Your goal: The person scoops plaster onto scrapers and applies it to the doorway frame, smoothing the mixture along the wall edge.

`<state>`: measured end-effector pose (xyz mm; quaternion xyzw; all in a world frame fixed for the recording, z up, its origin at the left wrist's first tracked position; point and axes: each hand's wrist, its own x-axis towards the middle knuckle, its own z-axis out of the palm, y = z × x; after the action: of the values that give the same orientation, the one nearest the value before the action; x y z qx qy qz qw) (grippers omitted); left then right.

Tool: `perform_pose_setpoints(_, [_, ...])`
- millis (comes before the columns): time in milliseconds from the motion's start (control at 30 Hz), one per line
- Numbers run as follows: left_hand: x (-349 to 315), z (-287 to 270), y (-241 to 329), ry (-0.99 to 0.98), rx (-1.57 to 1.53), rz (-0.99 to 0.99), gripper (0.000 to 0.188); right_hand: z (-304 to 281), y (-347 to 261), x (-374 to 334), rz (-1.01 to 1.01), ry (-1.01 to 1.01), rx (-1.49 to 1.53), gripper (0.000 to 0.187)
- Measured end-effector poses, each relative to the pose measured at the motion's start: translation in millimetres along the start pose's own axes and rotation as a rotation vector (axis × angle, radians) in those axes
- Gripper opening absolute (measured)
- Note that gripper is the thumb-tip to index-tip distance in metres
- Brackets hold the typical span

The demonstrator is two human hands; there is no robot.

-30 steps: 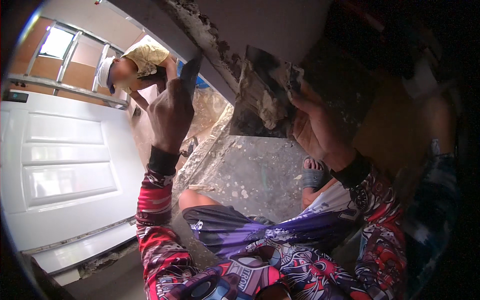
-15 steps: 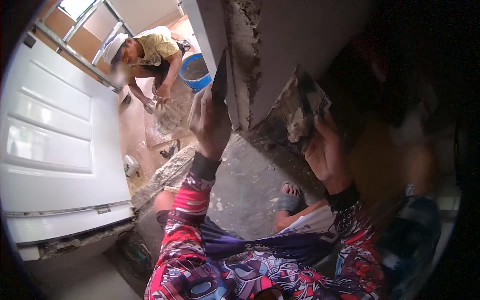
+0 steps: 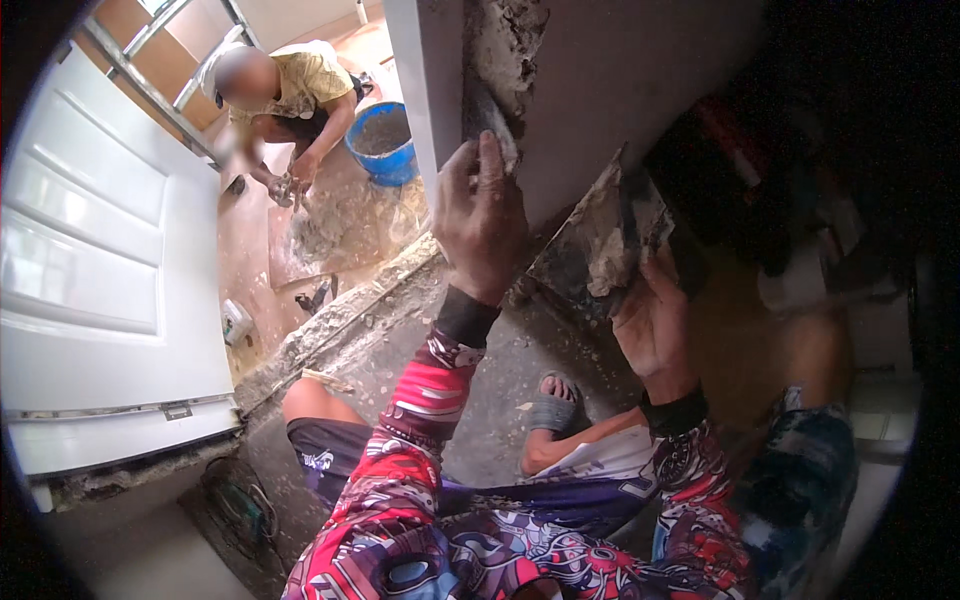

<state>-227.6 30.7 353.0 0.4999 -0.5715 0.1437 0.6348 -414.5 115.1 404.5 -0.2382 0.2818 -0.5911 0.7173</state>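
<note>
My left hand [image 3: 480, 225] is closed on a trowel [image 3: 496, 122], whose blade lies against a rough, mortar-filled strip [image 3: 509, 45] at the wall's edge. The fingers hide its handle. Lower right, my right hand [image 3: 652, 325] grips a flat, dark mortar board [image 3: 561, 252] from beneath, tilted, with one corner near the wall. A lump of grey mortar [image 3: 608, 258] sits on that board. Beside the strip runs a white door frame edge [image 3: 412, 90].
A co-worker [image 3: 305, 95] crouches beyond the doorway, both hands over a mortar pile [image 3: 318, 225] on a sheet. Next to them stands a blue bucket [image 3: 385, 145]. A white panelled door [image 3: 100, 250] is at left, a metal ladder [image 3: 150, 95] behind. Another person's leg [image 3: 815, 350] is at right.
My left hand has moved right with the trowel, from the frame's edge onto the mortar strip, turning its back toward me. My right hand still holds the board. The view has shifted slightly.
</note>
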Motion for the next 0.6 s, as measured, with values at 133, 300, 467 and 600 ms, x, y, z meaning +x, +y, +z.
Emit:
perform_pose_setpoints(133, [-1, -4, 0, -0.058, 0.020, 0.048, 0.062, -1, -4, -2, 0.012, -0.036, -0.013, 0.043])
perform_pose_setpoints(300, [-8, -27, 14, -0.035, -0.045, -0.004, 0.056, 2, -5, 4, 0.021, -0.042, 0.028, 0.041])
perform_pose_setpoints(467, [11, -27, 1, 0.111, -0.018, -0.039, 0.045, 1, -6, 6, 0.007, -0.077, 0.049, 0.040])
perform_pose_setpoints(600, [18, -13, 4, 0.102, -0.006, -0.022, 0.048, 6, -4, 5, -0.001, -0.078, 0.044, 0.042])
